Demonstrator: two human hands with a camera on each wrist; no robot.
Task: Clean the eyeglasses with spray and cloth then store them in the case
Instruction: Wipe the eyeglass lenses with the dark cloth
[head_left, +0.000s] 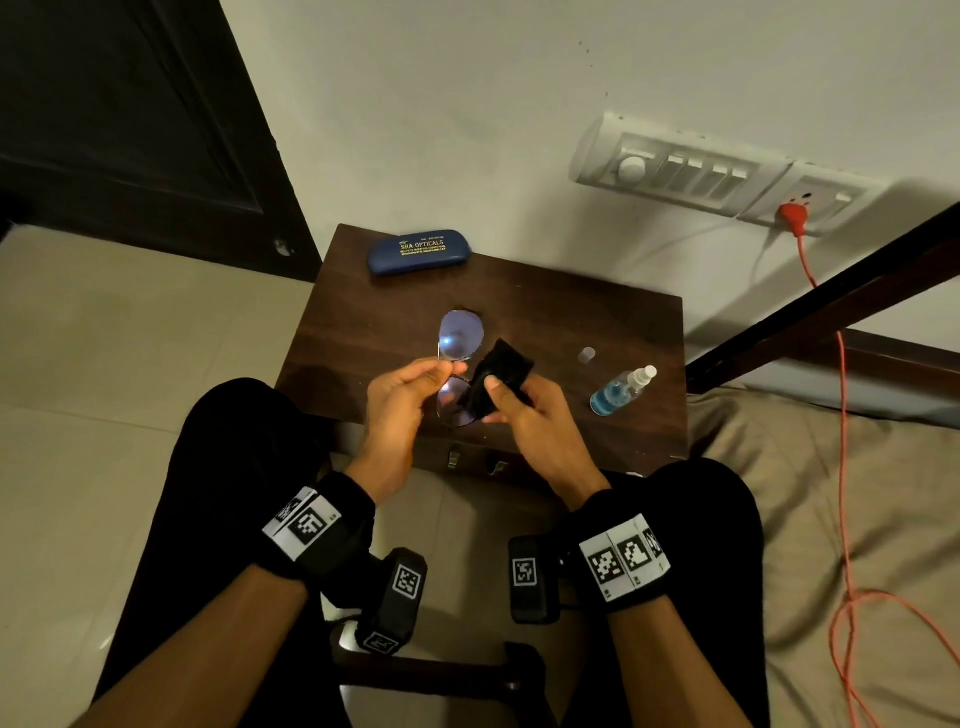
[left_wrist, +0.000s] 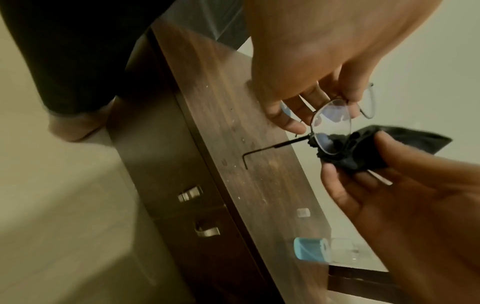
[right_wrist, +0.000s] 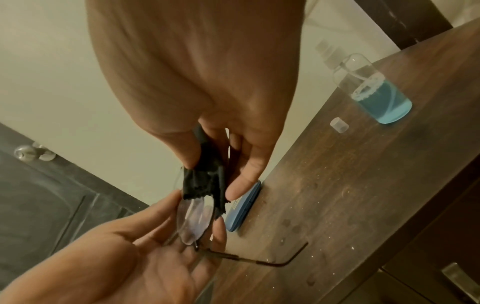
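At the centre of the head view, the left hand (head_left: 402, 387) pinches the eyeglasses (head_left: 460, 358) by the frame, above the tabletop (head_left: 571, 322). The right hand (head_left: 524, 410) pinches the black cloth (head_left: 498, 376) around the nearer lens. Rubbing too hard could twist the thin frame or pull it loose. The spray bottle (head_left: 621, 389), at right, stands uncapped; an elbow could tip it. The case (head_left: 418, 251) lies closed at the tabletop's upper edge.
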